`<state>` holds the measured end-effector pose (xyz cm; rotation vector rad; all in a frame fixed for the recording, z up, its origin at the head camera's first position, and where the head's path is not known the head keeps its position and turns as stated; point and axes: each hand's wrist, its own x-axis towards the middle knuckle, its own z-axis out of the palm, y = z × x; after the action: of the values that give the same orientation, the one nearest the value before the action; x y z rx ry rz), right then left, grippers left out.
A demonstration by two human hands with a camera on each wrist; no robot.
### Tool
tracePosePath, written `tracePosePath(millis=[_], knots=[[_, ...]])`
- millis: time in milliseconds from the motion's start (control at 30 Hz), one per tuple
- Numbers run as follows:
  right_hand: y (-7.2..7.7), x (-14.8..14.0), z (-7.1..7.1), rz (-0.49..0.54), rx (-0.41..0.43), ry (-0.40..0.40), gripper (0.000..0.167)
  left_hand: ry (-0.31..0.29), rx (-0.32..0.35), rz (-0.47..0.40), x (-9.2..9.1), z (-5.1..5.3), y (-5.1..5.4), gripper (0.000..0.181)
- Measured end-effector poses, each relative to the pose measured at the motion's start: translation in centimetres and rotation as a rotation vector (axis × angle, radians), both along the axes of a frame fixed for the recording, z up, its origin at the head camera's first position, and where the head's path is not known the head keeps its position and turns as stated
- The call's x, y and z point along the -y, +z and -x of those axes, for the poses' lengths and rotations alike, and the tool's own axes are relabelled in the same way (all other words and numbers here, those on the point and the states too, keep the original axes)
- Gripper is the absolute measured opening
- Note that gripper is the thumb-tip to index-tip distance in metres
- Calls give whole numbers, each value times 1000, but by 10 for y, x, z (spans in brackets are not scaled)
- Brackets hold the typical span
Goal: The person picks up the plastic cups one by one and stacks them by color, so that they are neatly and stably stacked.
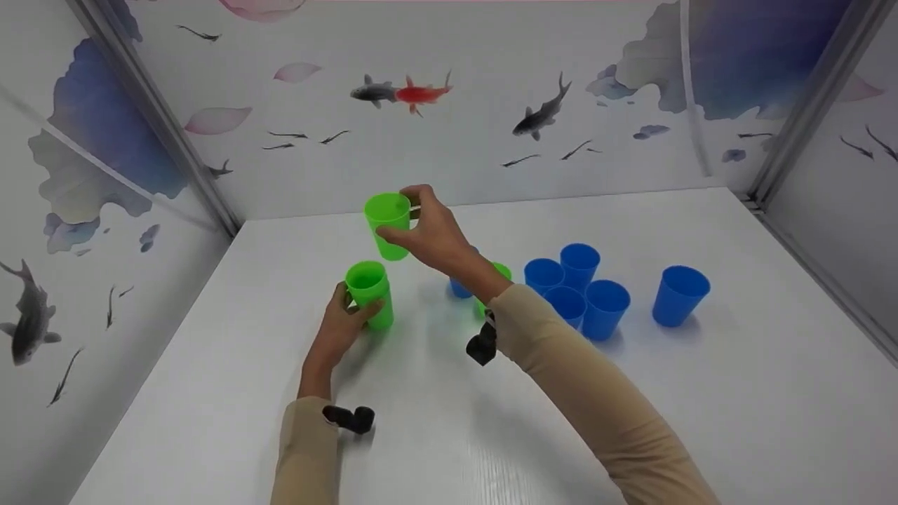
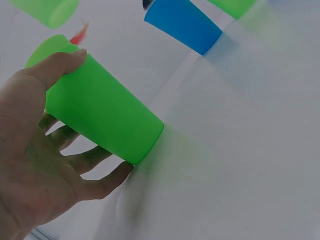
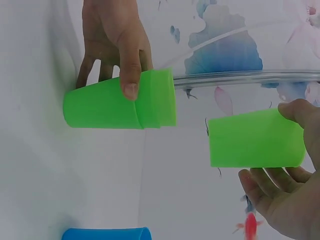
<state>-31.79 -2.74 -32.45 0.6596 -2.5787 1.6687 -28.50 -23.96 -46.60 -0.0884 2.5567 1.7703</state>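
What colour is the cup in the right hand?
The cup in the right hand is plain bright green, seen best in the right wrist view.

Enclosed by white walls (image 1: 449, 154) printed with dark fish (image 1: 539, 119), pink petals (image 1: 219, 120) and blue-violet washes (image 1: 765, 56) — framed at the corners by grey metal posts (image 1: 156, 112) — above a glossy white tabletop (image 1: 414, 435).

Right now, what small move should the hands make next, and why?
I'd probably lower the right hand to nest its green cup into the green stack: the cup appears upright above the stack, apart from it, while the left hand holds the stack mouth up.
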Motion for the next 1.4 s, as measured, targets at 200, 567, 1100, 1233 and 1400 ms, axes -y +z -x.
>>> tracePosePath(millis=[200,567,1100,1233,1400], knots=[[6,9,2,4,6,19,70,-4,-8,7,-3,1,2,88],[-3,28,-1,-24,20,68,69,-15,-10,-34,-6,2,2,84],[-41,40,-6,-84,37,67,67,3,37,32,-5,1,3,90],[-46,39,-6,-88,47,63,65,4,32,28,-4,0,3,90],[-47,34,-8,-55,49,75,64,12,14,11,-1,-2,3,85]])
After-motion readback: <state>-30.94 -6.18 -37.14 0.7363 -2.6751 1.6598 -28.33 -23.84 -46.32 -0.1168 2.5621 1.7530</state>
